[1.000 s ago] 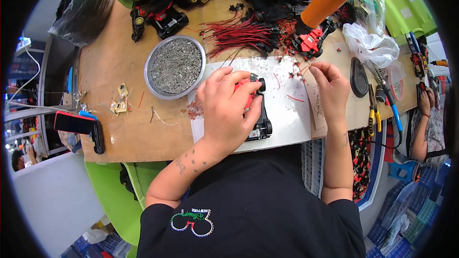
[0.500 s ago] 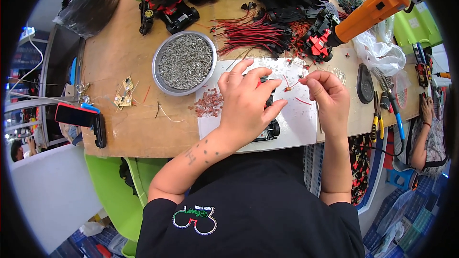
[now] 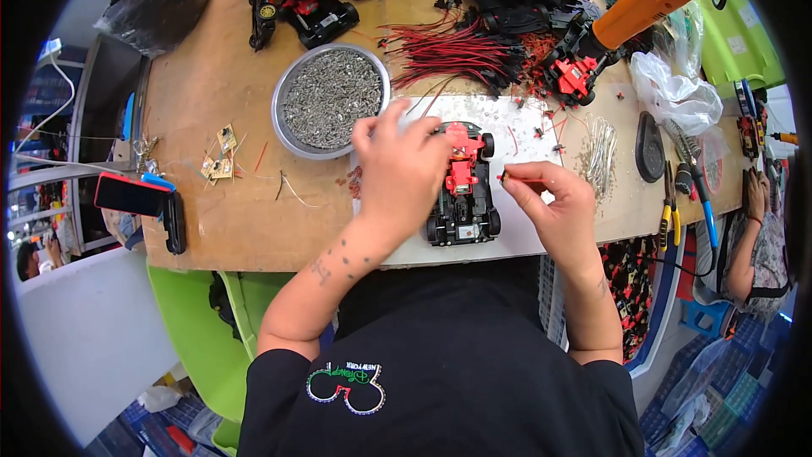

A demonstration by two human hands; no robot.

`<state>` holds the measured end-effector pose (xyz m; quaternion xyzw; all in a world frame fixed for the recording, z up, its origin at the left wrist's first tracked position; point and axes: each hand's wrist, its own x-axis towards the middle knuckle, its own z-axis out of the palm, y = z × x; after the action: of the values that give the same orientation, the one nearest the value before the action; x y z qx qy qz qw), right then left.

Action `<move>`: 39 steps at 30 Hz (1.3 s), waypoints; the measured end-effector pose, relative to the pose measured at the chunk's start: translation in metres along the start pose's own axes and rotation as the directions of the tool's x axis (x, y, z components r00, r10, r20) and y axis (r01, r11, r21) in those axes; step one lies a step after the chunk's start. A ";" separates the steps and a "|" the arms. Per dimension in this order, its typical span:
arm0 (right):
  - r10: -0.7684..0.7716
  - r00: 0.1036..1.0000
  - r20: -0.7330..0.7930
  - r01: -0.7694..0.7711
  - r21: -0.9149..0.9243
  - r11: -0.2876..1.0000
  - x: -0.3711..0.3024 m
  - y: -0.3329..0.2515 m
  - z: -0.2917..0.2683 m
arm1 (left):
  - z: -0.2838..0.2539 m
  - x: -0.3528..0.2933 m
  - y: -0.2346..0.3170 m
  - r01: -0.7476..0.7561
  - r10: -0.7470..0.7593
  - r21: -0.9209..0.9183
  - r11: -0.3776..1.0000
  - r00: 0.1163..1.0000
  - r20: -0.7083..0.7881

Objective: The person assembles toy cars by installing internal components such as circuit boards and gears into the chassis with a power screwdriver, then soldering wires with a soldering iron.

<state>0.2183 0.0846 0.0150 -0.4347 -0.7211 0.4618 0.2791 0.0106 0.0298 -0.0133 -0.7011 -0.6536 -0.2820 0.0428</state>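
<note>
Red-and-black toy car chassis [image 3: 462,190] lies between left hand [image 3: 397,173] and right hand [image 3: 554,203].

A single head-worn fisheye camera looks straight down, close above a wooden workbench [image 3: 220,220]. The person's forearms enter from the lower edge. Straight edges bend toward the dark round rim.

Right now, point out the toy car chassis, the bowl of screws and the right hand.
toy car chassis [image 3: 462,195], head view, on its black underside.
bowl of screws [image 3: 282,124], head view, on its metal rim.
right hand [image 3: 550,203], head view, on its back.
</note>
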 end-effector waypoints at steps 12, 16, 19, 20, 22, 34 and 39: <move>-0.257 0.937 0.235 0.323 -0.307 0.895 -0.009 -0.011 0.012 | -0.007 -0.017 0.002 0.078 -0.083 -0.240 0.968 0.997 -0.009; -0.269 0.937 0.223 0.332 -0.329 0.884 -0.011 -0.010 0.018 | -0.015 -0.021 0.003 0.121 -0.097 -0.301 0.946 0.991 0.095; -0.285 0.930 0.231 0.353 -0.351 0.867 -0.011 -0.010 0.020 | -0.016 -0.023 0.004 0.130 -0.100 -0.295 0.947 0.988 0.114; -0.292 0.927 0.235 0.363 -0.368 0.856 -0.011 -0.010 0.020 | -0.016 -0.024 0.004 0.149 -0.117 -0.290 0.946 0.985 0.125; -0.308 0.920 0.241 0.381 -0.374 0.845 -0.010 -0.008 0.021 | -0.012 -0.027 0.006 0.166 -0.136 -0.287 0.943 0.983 0.121; -0.306 0.903 0.301 0.414 -0.423 0.806 -0.005 -0.014 0.022 | -0.020 -0.026 0.005 0.229 -0.199 -0.263 0.937 0.970 0.137; -0.293 0.895 0.335 0.426 -0.453 0.783 -0.003 -0.019 0.024 | -0.043 -0.022 -0.014 0.212 -0.211 -0.146 0.966 0.977 0.025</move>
<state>0.1933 0.0679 0.0226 -0.2857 -0.9165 0.2398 0.1444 -0.0163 -0.0059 0.0083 -0.6298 -0.7021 -0.3295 -0.0428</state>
